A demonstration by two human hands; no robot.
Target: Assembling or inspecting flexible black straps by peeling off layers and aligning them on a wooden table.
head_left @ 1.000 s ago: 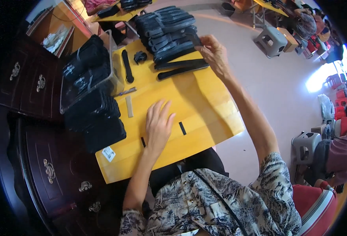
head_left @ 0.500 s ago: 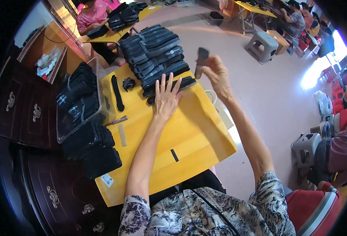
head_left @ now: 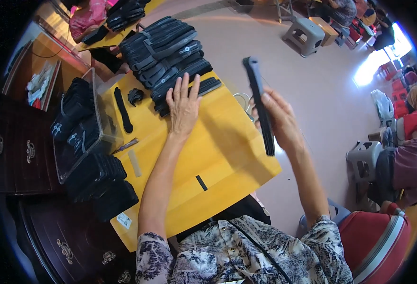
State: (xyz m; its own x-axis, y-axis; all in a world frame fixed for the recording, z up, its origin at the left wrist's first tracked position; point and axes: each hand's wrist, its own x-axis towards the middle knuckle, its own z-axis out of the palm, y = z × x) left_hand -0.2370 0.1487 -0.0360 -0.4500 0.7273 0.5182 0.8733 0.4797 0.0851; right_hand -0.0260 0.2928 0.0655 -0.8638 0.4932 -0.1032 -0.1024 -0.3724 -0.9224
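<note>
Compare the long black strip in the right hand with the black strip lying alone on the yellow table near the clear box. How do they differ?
The held strip is lifted off the yellow table, gripped by the right hand; the lone strip lies flat, touched by no hand. The held strip looks straight and rigid, the lone one slightly curved. The held one appears longer. Both are black, narrow and elongated.

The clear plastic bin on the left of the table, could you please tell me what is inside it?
The clear bin holds stacked black folded items, seen through its wall. Whatever lies beneath them is covered.
</note>
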